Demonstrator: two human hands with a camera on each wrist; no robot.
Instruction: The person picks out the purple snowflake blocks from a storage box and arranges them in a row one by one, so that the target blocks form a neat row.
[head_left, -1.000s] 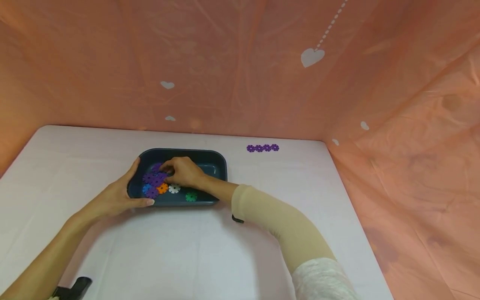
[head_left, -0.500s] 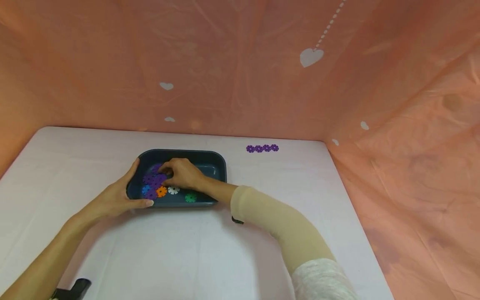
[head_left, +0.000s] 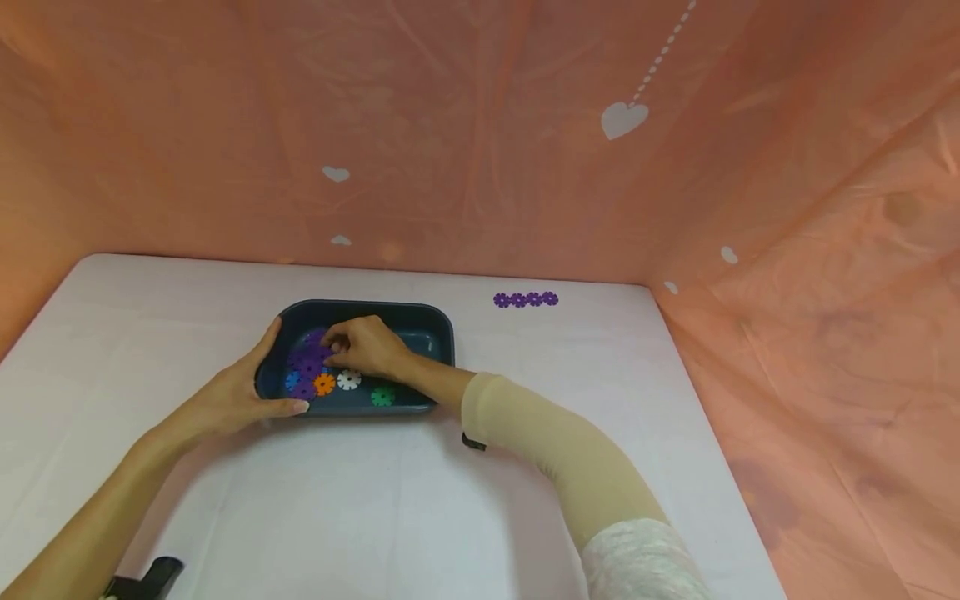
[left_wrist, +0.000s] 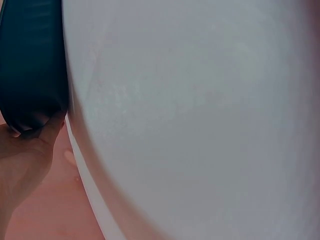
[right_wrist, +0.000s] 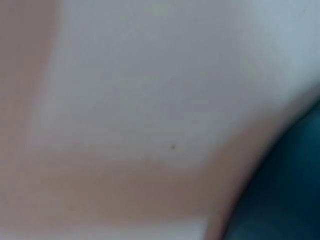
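A dark blue tray (head_left: 435,321) sits on the white table and holds several flower-shaped discs: purple ones (head_left: 305,360), an orange one (head_left: 324,384), a white one (head_left: 348,380), a green one (head_left: 382,397) and a blue one (head_left: 292,380). My left hand (head_left: 240,392) grips the tray's left end, thumb along the front rim and fingers over the far corner. My right hand (head_left: 363,346) reaches into the tray with its fingers curled over the purple discs; what they pinch is hidden. In the left wrist view the tray's wall (left_wrist: 30,65) meets my palm.
A short chain of purple discs (head_left: 526,298) lies on the table (head_left: 375,500) near the back right. Orange cloth with white hearts walls in the back and the right side. A black object (head_left: 146,575) shows at the bottom left edge.
My right hand's fingers have shifted slightly over the purple discs. The left hand and the tray have stayed where they were.
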